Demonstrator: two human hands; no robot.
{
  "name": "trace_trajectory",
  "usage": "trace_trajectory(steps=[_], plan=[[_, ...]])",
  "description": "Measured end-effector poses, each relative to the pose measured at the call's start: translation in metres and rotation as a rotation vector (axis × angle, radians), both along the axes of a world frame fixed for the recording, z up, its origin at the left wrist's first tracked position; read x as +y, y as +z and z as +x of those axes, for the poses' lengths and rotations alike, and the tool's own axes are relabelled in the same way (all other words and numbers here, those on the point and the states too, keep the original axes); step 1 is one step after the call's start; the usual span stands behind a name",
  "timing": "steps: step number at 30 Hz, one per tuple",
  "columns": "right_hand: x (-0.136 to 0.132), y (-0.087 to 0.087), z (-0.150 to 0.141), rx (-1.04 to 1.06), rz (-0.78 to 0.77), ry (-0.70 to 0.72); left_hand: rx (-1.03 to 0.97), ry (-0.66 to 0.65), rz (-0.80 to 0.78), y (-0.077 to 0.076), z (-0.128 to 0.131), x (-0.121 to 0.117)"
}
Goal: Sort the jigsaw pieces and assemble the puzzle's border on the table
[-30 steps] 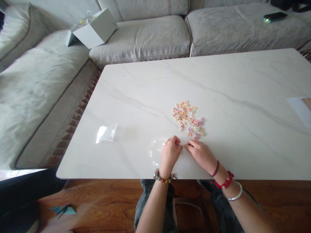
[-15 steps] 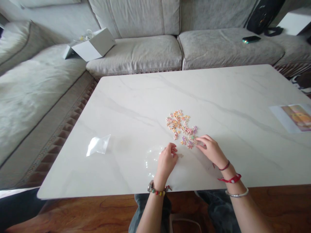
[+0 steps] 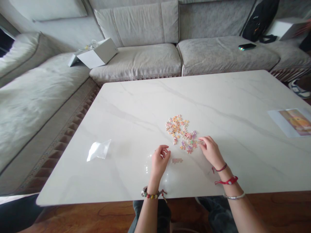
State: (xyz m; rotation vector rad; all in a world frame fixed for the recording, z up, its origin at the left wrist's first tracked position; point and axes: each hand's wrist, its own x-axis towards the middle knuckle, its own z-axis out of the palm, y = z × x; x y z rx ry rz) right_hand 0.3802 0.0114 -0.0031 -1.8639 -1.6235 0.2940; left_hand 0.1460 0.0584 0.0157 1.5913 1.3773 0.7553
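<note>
fig. the left hand (image 3: 159,161), open with loosely curled fingers and holding nothing visible, and the right hand (image 3: 211,151) were well apart above a white marble table (image 3: 126,110). the right fingertips (image 3: 202,140) met the 4 o'clock edge of a heap of small jigsaw pieces (image 3: 178,131); any pinch could not be told. a joined pair of pieces (image 3: 177,160) lay at 6 o'clock from the heap, just beside the left hand. a clear plastic bag (image 3: 98,150) lay at 9 o'clock, a picture sheet (image 3: 290,122) at 3 o'clock.
</note>
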Motion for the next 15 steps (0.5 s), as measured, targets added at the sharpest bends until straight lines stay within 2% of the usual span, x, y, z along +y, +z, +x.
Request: trace_trajectory(steps=[9,15], plan=[[0.010,0.005,-0.019,-0.011,0.034,0.044,0.020,0.159,0.011,-0.002,-0.005,0.011],[0.012,0.003,-0.021,-0.022,-0.003,0.099,0.018,0.187,0.001,0.000,-0.010,0.013]])
